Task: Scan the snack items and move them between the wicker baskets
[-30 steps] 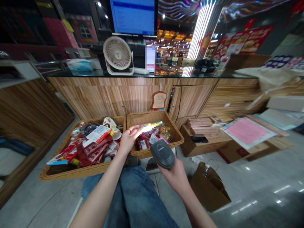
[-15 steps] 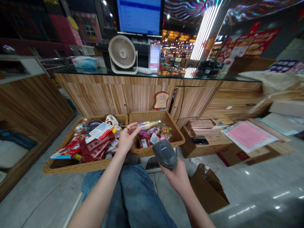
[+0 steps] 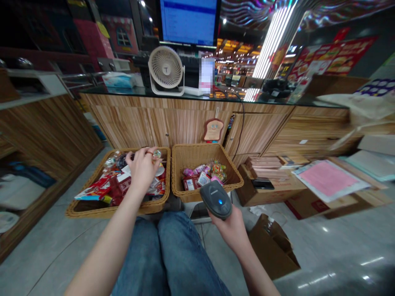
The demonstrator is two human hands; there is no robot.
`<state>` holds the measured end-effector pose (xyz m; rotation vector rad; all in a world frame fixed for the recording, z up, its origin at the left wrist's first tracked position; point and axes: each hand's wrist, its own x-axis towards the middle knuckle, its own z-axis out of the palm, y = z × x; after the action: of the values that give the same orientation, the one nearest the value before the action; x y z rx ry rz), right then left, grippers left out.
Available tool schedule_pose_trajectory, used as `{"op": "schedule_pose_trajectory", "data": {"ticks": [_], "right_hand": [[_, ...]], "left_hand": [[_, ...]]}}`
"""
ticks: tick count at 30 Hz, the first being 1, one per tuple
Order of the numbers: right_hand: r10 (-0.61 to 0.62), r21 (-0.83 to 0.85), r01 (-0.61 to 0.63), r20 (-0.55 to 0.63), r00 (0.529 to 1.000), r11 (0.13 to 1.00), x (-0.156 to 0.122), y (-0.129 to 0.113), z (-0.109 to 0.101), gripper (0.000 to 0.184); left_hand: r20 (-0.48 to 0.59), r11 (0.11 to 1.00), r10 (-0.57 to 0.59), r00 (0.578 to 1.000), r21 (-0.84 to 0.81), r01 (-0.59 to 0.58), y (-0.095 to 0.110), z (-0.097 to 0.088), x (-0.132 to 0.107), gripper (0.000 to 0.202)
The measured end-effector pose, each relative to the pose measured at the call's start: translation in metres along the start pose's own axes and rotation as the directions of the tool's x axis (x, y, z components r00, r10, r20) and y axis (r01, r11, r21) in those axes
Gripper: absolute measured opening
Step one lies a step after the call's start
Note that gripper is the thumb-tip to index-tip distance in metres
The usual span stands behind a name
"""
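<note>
My left hand [image 3: 141,167] hovers over the left wicker basket [image 3: 92,209], which is piled with red snack packets. Its fingers are pinched round a small clear candy tube [image 3: 157,153], of which only the end shows past my fingertips. My right hand [image 3: 230,230] grips a dark grey barcode scanner [image 3: 216,200] above my right knee, with a blue light lit on its top. The scanner sits just in front of the right wicker basket [image 3: 191,154], which holds several colourful candy packs at its near side.
A wooden counter [image 3: 185,119] with a white fan [image 3: 166,70] and a monitor [image 3: 189,20] stands behind the baskets. Cardboard boxes with a phone [image 3: 262,184] and pink paper [image 3: 328,179] lie to the right. An open brown box [image 3: 271,246] sits by my right leg.
My left hand has carried the candy tube from over the right basket across to the left basket. The scanner's blue light has come on; my right hand has barely moved.
</note>
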<state>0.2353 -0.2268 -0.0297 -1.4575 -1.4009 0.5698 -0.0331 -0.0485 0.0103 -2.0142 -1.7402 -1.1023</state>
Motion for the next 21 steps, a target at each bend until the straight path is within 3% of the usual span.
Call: {"op": "schedule_pose_trajectory", "data": {"ticks": [3,8,12,15,18,21], "right_hand": [[0.022,-0.001,-0.022,-0.011,1.0,1.0,-0.001,0.003,-0.005,0.023],[0.065,-0.001,-0.065,-0.002,0.998,0.998,-0.003,0.017,-0.013,0.024],[0.102,0.014,-0.102,-0.03,0.994,0.995,-0.005,0.028,-0.019,0.022],[0.109,0.006,-0.109,-0.048,0.993,0.994,-0.005,0.036,-0.024,0.022],[0.105,-0.014,-0.106,-0.067,0.992,0.994,-0.004,0.042,-0.032,0.024],[0.12,-0.025,-0.123,-0.098,0.988,0.992,-0.004,0.045,-0.039,0.025]], "left_hand": [[0.099,0.999,0.035,0.994,0.021,-0.038,0.005,0.012,0.005,0.038],[0.134,0.983,0.173,0.976,-0.084,-0.163,0.033,0.026,0.005,0.036],[0.297,0.947,0.308,0.904,-0.191,-0.26,0.07,0.054,0.006,0.043],[0.443,0.893,0.446,0.778,-0.281,-0.351,0.099,0.085,0.006,0.048],[0.55,0.797,0.602,0.579,-0.37,-0.477,0.127,0.113,0.008,0.053],[0.589,0.672,0.714,0.378,-0.426,-0.606,0.149,0.135,0.012,0.057]]}}
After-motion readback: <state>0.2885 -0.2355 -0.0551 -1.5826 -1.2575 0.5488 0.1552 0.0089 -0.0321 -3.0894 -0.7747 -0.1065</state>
